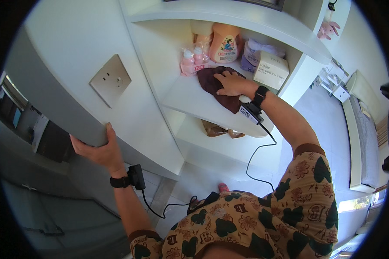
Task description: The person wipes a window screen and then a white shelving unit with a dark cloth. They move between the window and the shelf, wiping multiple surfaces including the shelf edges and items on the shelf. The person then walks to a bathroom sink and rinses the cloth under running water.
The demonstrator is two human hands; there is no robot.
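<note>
On the white shelf (184,92), my right hand (231,84) presses a dark brown cloth (210,79) against the surface, fingers spread and slightly curled over it. Part of the cloth is hidden beneath the palm. My left hand (99,152) grips the grey-white edge of a wall panel (94,134), thumb on the near face and fingers around the other side. Behind the cloth stand a large peach detergent bottle (225,43) and a clear pack of small pink bottles (194,61). A white cardboard box (270,69) with writing sits right of the cloth.
A purple plastic package (249,56) is behind the box. Brown bags (215,129) lie on the lower shelf. A wall socket (110,81) is at left. Black cables (248,165) hang from devices on both wrists. A bed (363,139) stands at far right.
</note>
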